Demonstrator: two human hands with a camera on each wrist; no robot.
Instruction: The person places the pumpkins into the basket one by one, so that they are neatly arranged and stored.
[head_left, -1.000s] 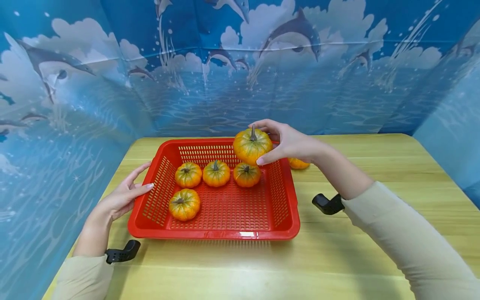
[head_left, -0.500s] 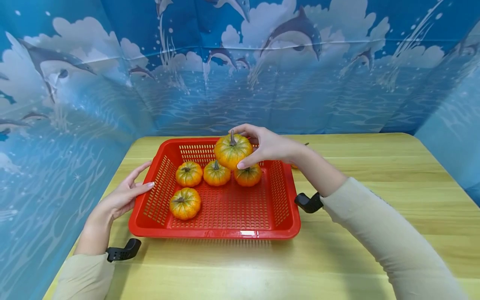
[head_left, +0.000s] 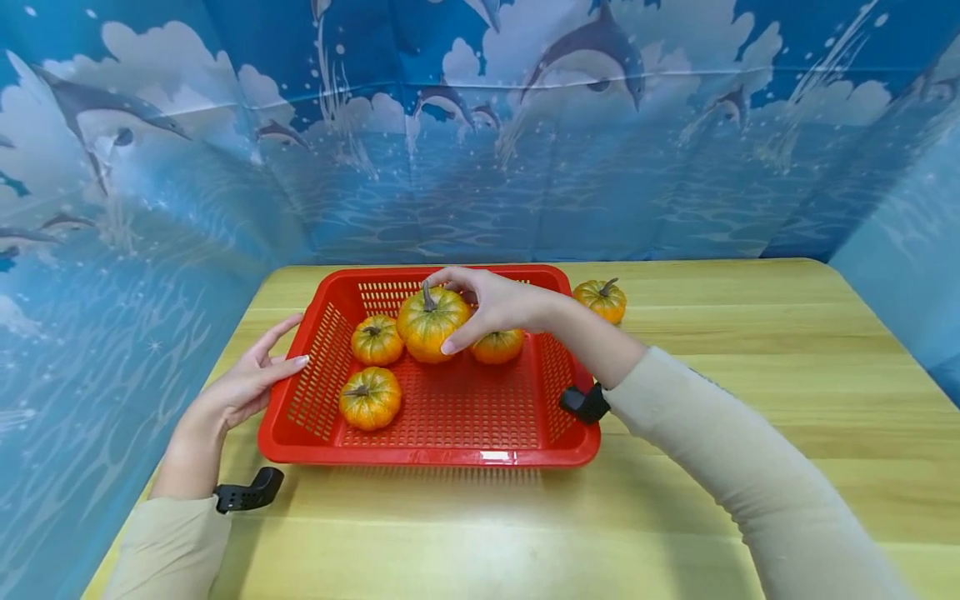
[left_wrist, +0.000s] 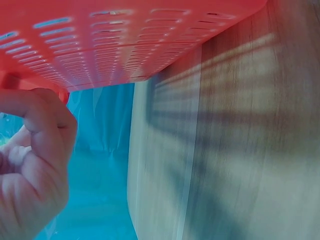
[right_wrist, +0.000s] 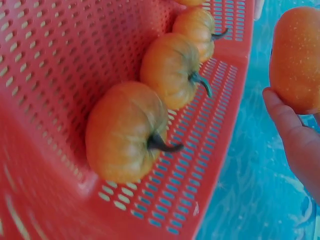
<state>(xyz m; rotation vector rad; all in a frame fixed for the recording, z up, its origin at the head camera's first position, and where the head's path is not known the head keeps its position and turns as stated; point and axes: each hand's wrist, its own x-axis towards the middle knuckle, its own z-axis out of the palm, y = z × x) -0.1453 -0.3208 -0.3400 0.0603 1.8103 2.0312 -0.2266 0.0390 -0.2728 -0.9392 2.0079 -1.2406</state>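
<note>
In the head view, my right hand (head_left: 501,305) grips a small orange pumpkin (head_left: 432,327) between thumb and fingers, stem up, above the red plastic basket (head_left: 427,457). The right wrist view shows the held pumpkin (right_wrist: 298,60) apart from those in the basket. My left hand (head_left: 246,381) holds the basket's left rim, thumb over the edge. Below the held pumpkin, other pumpkins sit in the basket: one at back left (head_left: 377,340), one in front of it (head_left: 371,398), one partly hidden (head_left: 498,347). Another back-row pumpkin (right_wrist: 171,70) shows in the right wrist view.
One more pumpkin (head_left: 602,301) lies on the wooden table (head_left: 750,400), just right of the basket. A blue curtain (head_left: 480,192) with dolphins hangs behind the table and at both sides. Each wrist wears a black camera mount (head_left: 251,490).
My right hand has carried the held pumpkin leftward and lower over the basket, from the right to above the back row's middle. The pumpkin on the table has come into fuller view. My left hand stays put.
</note>
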